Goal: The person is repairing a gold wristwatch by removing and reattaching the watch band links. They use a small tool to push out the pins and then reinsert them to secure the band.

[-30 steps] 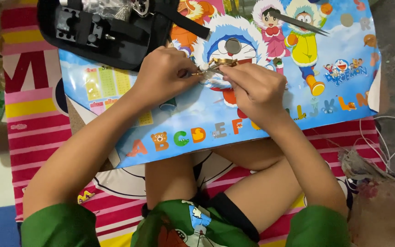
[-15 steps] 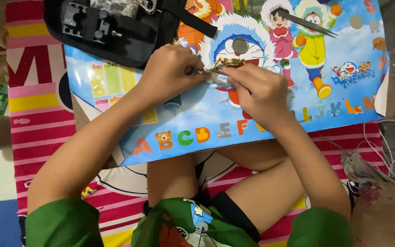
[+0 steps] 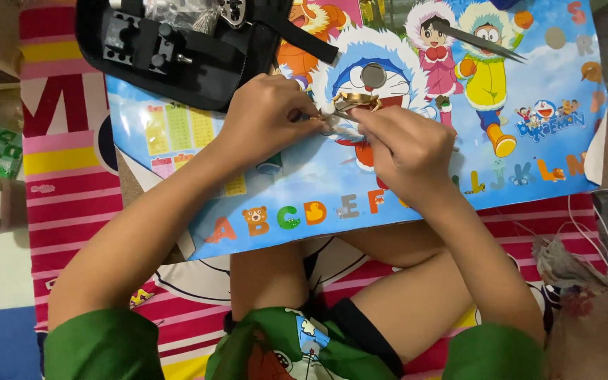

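1. Head view, looking down: your left hand [image 3: 265,112] and right hand [image 3: 406,151] meet over a cartoon alphabet mat [image 3: 529,162], fingers of both curled tight around a small gold-coloured metal part [image 3: 355,100] pinched between them.
2. Most of that part is hidden by your fingertips; only a thin brassy edge shows, and its shape cannot be made out. A pale sliver under your right thumb is too blurred to identify.
3. Just beyond the part, a small round grey disc [image 3: 374,74] lies on the mat.
4. Slim dark tweezers [image 3: 483,41] rest farther right, well apart from your hands.
5. At the upper left an open black tool case [image 3: 177,53] overlaps the mat, its top cut off by the frame edge.
6. A striped pink-and-red rug [image 3: 65,183] lies beneath, and white cables [image 3: 599,232] trail at the right.
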